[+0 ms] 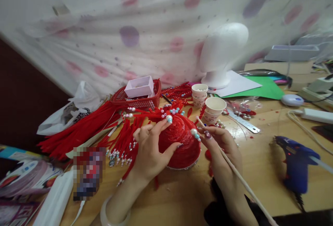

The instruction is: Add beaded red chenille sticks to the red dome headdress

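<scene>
A dome-shaped red headpiece [179,139] with swirled fabric, a sparkling rim and pearl and blue beads stands on the table. My left hand [153,146] is spread over its left side, thumb and forefinger apart. The forefinger tip is at a large white-and-blue bead [169,119] near the top. My right hand [223,153] is closed round a long thin whitish stick [240,177], which slants from the headpiece's right side down to the lower right. By the right fingertips sits a small bead cluster [195,134]; whether the fingers grip it I cannot tell.
Red strips [78,128] and beaded tassels [122,146] lie left. Behind stand a red basket [116,97], paper cups [214,106] and a white foam head [223,49]. A blue glue gun [296,163] and metal ruler [243,122] are on the right.
</scene>
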### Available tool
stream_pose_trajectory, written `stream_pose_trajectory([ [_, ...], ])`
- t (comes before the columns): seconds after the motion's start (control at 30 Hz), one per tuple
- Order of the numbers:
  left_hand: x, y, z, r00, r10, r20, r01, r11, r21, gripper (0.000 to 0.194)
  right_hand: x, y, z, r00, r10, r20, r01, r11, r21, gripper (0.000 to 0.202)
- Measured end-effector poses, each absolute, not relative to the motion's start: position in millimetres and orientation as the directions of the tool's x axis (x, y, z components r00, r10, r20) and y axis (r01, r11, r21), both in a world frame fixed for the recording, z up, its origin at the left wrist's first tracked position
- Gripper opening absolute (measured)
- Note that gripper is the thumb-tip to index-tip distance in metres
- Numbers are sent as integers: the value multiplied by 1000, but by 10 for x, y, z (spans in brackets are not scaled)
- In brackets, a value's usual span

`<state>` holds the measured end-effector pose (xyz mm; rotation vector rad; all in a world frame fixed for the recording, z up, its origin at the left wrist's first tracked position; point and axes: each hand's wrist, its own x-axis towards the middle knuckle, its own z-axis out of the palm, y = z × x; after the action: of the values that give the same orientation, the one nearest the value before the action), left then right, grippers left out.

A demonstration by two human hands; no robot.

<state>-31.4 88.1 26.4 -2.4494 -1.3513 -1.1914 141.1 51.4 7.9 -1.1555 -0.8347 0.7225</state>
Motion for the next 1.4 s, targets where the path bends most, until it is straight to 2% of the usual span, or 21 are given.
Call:
stream_pose_trajectory([
  [0.17,-317,856,191,275,593,757,734,-638,233,58,1412,495,68,469,857,211,-28,254,-967,23],
  [0.37,-271,878,270,309,583,752,722,-658,214,45,1391,538,-24,445,820,360,83,363,-928,20],
  [0.57,-346,781,345,331,523,785,609,-754,246,17,1417,513,-25,493,841,224,25,244,-970,27],
  [0.8,-533,628,320,360,533,766,550,-784,287,10,1401,543,-15,484,845,228,37,240,-970,26],
  [0.93,-600,653,313,354,526,773,531,-793,297,9,1390,533,11,476,847,237,36,250,-968,24],
  [1.07,-599,713,286,293,558,776,482,-787,384,6,1390,509,54,458,855,242,44,250,-967,25],
  [1.17,-551,770,278,249,607,755,508,-745,431,19,1383,503,81,449,858,248,64,246,-967,26],
  [1.27,-481,831,283,233,650,724,605,-679,415,26,1381,496,91,477,843,248,50,256,-965,26],
  [1.4,-402,887,291,326,667,670,661,-667,343,33,1417,448,64,504,814,290,77,292,-953,30],
])
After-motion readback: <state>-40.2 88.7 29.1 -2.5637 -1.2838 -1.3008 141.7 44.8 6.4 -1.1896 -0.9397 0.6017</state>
